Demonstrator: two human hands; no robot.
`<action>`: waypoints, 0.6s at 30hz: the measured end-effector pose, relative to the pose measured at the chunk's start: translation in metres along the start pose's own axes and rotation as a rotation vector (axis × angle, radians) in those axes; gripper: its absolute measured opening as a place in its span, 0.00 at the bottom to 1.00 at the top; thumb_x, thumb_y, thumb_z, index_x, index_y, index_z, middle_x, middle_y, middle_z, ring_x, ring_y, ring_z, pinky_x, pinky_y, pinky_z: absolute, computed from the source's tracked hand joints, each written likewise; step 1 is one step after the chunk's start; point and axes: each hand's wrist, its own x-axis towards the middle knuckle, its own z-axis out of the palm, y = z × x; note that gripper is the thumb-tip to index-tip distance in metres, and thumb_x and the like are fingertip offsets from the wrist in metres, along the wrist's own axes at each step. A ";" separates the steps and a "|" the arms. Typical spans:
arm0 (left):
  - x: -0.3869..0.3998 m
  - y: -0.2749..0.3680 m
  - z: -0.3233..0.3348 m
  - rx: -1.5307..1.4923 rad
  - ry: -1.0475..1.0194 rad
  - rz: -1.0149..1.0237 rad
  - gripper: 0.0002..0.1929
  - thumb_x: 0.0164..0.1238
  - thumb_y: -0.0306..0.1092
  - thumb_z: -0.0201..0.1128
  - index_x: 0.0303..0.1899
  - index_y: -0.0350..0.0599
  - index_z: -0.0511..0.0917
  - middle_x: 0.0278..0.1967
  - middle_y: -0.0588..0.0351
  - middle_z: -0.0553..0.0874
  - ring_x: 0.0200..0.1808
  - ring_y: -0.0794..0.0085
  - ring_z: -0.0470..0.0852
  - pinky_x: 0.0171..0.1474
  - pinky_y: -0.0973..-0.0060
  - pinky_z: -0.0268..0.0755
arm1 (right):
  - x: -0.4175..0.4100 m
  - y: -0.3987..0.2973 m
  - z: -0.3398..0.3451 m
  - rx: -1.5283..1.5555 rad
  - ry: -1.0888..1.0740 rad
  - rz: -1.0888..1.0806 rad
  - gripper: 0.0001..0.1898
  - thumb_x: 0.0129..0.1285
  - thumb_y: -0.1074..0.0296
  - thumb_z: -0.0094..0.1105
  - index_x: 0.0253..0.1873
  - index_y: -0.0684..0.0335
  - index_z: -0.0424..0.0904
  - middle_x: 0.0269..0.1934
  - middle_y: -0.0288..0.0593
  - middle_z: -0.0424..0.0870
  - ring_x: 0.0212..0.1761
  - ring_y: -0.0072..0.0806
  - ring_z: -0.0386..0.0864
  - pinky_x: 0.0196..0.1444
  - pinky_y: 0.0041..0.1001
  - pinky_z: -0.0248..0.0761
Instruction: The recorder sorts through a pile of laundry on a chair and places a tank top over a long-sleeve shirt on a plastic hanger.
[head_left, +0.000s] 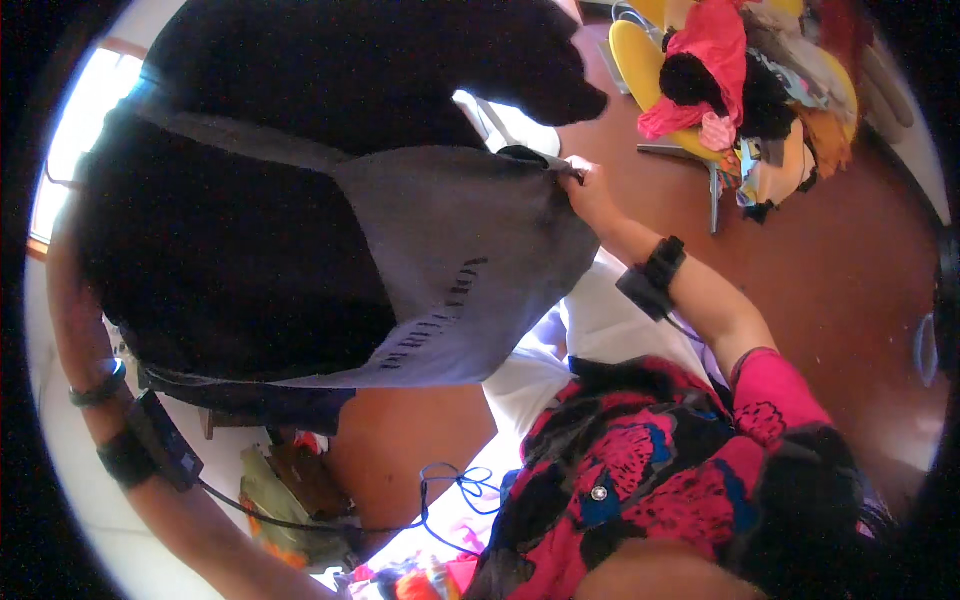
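Observation:
A large black and grey garment (450, 217) is spread out in front of me, with dark lettering on its grey panel. My right hand (586, 189) is closed on the grey edge of the garment, near its upper right corner. My left forearm rises along the left side, and the hand itself is out of view behind the black cloth. Each forearm wears a strapped black device, and a cable runs from the left one (165, 442).
A yellow chair (630, 67) piled with mixed clothes (720, 75) stands at the upper right on the reddish floor (847, 277). Below the garment are a green and brown bag or bundle (300, 487), white cloth and colourful fabric (427, 581). A bright window (82, 120) is at the left.

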 end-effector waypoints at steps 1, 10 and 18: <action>-0.003 0.003 -0.002 -0.002 0.001 -0.013 0.14 0.68 0.34 0.52 0.49 0.35 0.76 0.43 0.56 0.81 0.43 0.74 0.77 0.49 0.75 0.70 | 0.000 -0.001 0.003 0.007 -0.005 -0.005 0.05 0.61 0.72 0.52 0.35 0.68 0.75 0.21 0.35 0.73 0.25 0.17 0.66 0.27 0.25 0.63; -0.013 0.020 0.021 -0.130 -0.002 -0.025 0.14 0.69 0.33 0.51 0.49 0.35 0.76 0.44 0.55 0.81 0.44 0.74 0.78 0.50 0.75 0.71 | -0.008 0.035 -0.022 -0.188 0.050 0.116 0.04 0.60 0.75 0.50 0.32 0.67 0.74 0.20 0.36 0.71 0.25 0.18 0.65 0.27 0.24 0.61; -0.024 0.041 0.038 -0.233 -0.006 -0.040 0.14 0.70 0.32 0.49 0.50 0.35 0.76 0.46 0.55 0.81 0.45 0.74 0.78 0.50 0.75 0.71 | -0.018 0.016 -0.038 0.027 -0.099 0.221 0.05 0.58 0.77 0.51 0.38 0.66 0.76 0.26 0.37 0.76 0.29 0.20 0.71 0.33 0.24 0.66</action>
